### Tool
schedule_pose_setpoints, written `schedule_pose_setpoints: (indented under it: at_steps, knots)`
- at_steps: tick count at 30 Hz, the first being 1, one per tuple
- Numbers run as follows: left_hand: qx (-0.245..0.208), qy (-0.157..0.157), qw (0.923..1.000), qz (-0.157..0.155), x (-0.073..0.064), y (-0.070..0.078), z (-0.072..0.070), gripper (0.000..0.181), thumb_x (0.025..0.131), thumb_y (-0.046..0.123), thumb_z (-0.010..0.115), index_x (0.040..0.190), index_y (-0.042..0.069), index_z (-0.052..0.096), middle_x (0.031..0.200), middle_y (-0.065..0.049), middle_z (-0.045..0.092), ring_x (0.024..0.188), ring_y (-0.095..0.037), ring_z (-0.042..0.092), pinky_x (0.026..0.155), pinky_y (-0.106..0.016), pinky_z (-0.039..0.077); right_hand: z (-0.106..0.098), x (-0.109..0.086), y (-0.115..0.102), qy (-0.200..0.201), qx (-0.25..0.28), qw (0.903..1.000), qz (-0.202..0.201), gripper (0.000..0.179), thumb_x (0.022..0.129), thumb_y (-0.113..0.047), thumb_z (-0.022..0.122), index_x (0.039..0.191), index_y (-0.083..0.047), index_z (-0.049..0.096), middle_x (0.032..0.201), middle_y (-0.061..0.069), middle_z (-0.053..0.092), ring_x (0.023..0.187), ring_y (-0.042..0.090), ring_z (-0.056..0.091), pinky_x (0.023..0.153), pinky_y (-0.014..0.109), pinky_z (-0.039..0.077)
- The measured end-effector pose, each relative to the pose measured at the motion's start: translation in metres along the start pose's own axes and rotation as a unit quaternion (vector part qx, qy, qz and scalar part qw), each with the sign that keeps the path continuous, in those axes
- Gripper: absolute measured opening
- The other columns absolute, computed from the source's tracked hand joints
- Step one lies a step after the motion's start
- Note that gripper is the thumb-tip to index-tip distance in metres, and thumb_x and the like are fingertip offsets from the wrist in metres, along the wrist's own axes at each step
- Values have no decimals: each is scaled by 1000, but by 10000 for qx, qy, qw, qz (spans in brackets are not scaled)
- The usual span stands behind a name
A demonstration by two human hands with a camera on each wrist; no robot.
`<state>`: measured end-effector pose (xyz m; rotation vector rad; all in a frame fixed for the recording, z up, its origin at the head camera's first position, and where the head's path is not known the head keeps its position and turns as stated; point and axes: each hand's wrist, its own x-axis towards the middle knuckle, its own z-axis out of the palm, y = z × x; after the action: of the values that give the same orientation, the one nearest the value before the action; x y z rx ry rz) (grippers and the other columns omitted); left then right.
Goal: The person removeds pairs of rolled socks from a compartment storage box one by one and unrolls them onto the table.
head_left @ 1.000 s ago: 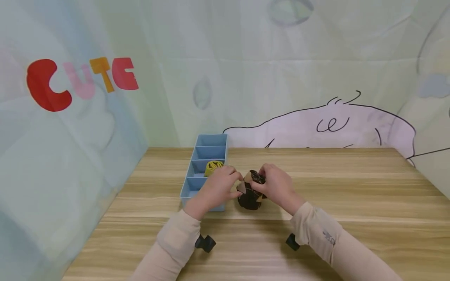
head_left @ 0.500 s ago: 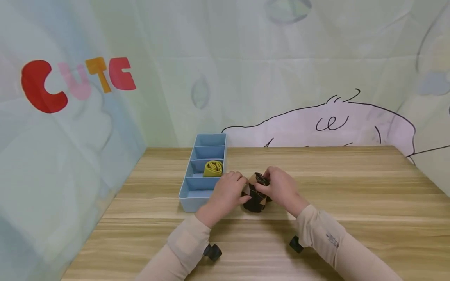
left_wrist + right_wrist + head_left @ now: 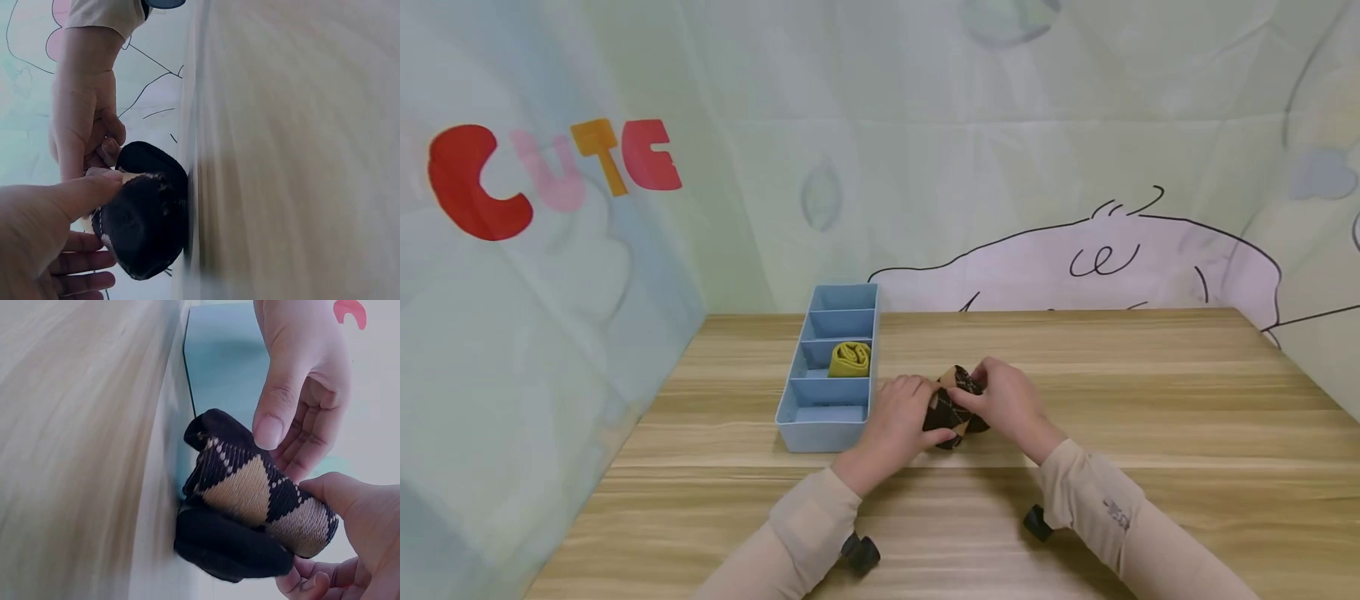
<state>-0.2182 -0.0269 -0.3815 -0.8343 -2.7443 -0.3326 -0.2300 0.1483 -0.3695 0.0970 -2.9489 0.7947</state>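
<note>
A dark argyle sock [image 3: 950, 414], black with tan and grey diamonds, is rolled into a bundle low over the table between the two hands. At its near left side, my left hand [image 3: 893, 427] holds it with the thumb in front and fingers behind. The right hand [image 3: 1013, 408] pinches the far right part between thumb and fingers. In the right wrist view the patterned roll [image 3: 244, 494] lies over a plain black folded part [image 3: 231, 544]. The left wrist view shows the bundle's dark rounded end [image 3: 140, 225] against the tabletop.
Left of the hands stands a blue divided box [image 3: 822, 437]. One compartment holds a rolled yellow cloth [image 3: 850, 360]. The wooden table [image 3: 1150, 392] meets a printed fabric backdrop [image 3: 760, 208] at the back and left. A black wrist device [image 3: 861, 554] hangs under the left sleeve.
Both hands and the sock have shifted slightly right in the head view, away from the box. The left hand has come further over the sock, baring the box's near compartment.
</note>
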Motion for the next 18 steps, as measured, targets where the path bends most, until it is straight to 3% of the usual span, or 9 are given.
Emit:
schedule_pose_setpoints:
  at_steps: [10,18]
  knots:
    - [-152,-154,9998,-50,1,-2,5,62,80,44,75,128,9,57,123,-6,62,116,-23,55,101,-41,43,-1,-2,9,-62,291,9995,53,51,83,-50,69,99,-1,63,92,12,69,74,18,60,66,33,51]
    - [-722,-188,9972,-94,3,-4,11,60,80,36,77,129,8,56,124,-7,62,118,-25,55,102,-41,42,-4,-5,19,-233,506,9984,-81,49,83,-50,68,98,-4,62,94,11,68,75,17,59,63,28,48]
